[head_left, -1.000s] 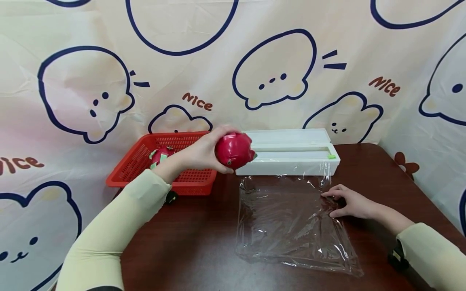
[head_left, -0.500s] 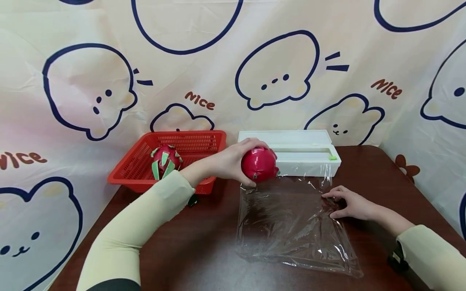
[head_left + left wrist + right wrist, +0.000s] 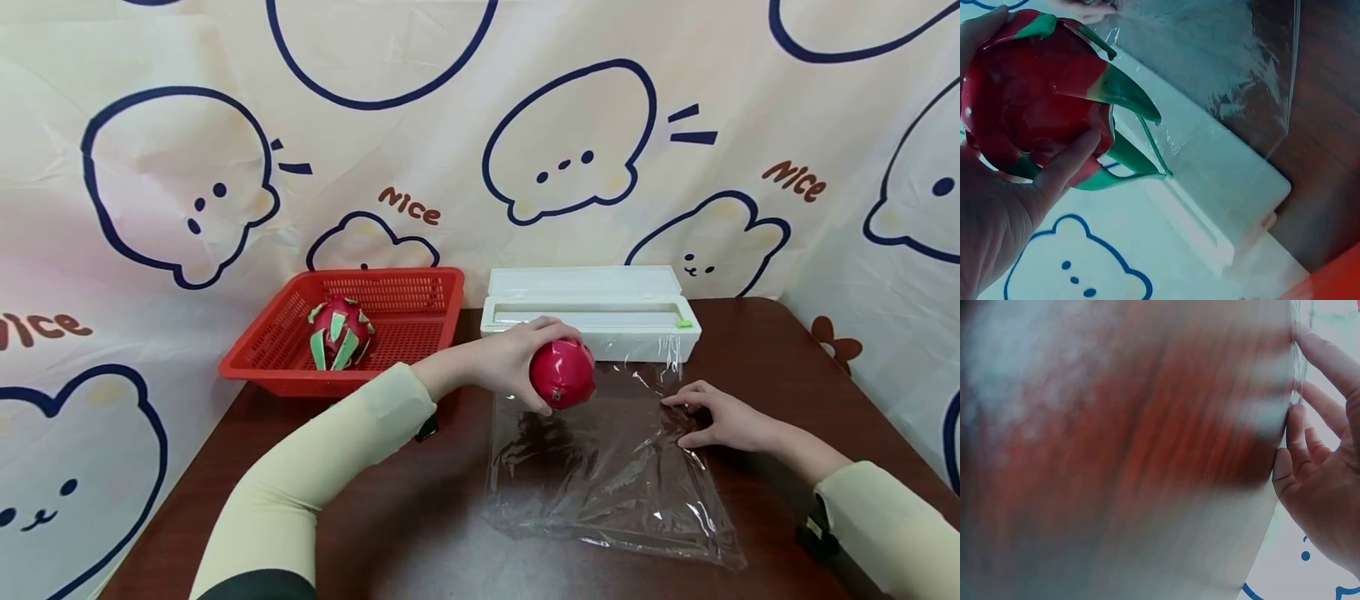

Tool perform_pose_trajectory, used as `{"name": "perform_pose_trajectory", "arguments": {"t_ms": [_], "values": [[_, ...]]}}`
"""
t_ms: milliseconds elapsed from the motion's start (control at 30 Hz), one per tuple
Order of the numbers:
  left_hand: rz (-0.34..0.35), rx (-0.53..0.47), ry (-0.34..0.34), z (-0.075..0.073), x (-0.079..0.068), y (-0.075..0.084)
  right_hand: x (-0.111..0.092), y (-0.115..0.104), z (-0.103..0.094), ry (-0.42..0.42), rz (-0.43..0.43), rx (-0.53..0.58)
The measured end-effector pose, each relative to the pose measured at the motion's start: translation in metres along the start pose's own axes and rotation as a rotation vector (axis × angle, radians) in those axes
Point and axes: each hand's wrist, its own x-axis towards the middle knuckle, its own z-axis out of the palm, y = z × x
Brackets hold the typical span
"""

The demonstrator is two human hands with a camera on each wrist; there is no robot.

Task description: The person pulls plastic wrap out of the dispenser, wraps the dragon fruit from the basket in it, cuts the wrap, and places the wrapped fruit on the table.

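Note:
My left hand (image 3: 510, 360) grips a red dragon fruit (image 3: 564, 375), holding it above the far half of a clear sheet of cling film (image 3: 592, 492). In the left wrist view, green-tipped scales stick out from the dragon fruit, and the thumb lies along its side. The film stretches toward me over the table from a white cling film dispenser (image 3: 585, 347) with its lid raised. At the film's right edge, my right hand (image 3: 727, 423) rests its fingertips on the film, thumb and fingers apart. The right wrist view shows those fingers (image 3: 1319, 406) loosely bent against the surface.
A red plastic basket (image 3: 300, 383) stands at the back left with another dragon fruit (image 3: 341, 333) inside. A green slider (image 3: 684, 324) sits at the dispenser's right end. Behind the dark wooden table (image 3: 405, 533) hangs a printed cloth (image 3: 420, 167).
My left hand has carried the dragon fruit right and lower, from beside the basket to over the film. The right hand has stayed in place on the film.

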Motion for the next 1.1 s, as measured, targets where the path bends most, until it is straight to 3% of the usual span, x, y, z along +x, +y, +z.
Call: {"name": "perform_pose_trajectory", "arguments": {"t_ms": [300,567,900,1100], "values": [[-0.076,0.212,-0.028,0.017,0.009,0.015,0.001,0.0,0.0,0.004,0.005,-0.005],[-0.097,0.226,-0.067,0.03,0.01,0.028,0.001,0.0,-0.001,0.005,0.003,-0.008],[-0.15,0.288,-0.081,0.048,0.018,0.019,0.001,-0.001,-0.003,0.007,0.0,0.004],[-0.176,0.411,-0.096,0.064,0.018,0.018,0.0,-0.004,-0.001,0.004,0.005,0.0]]}}
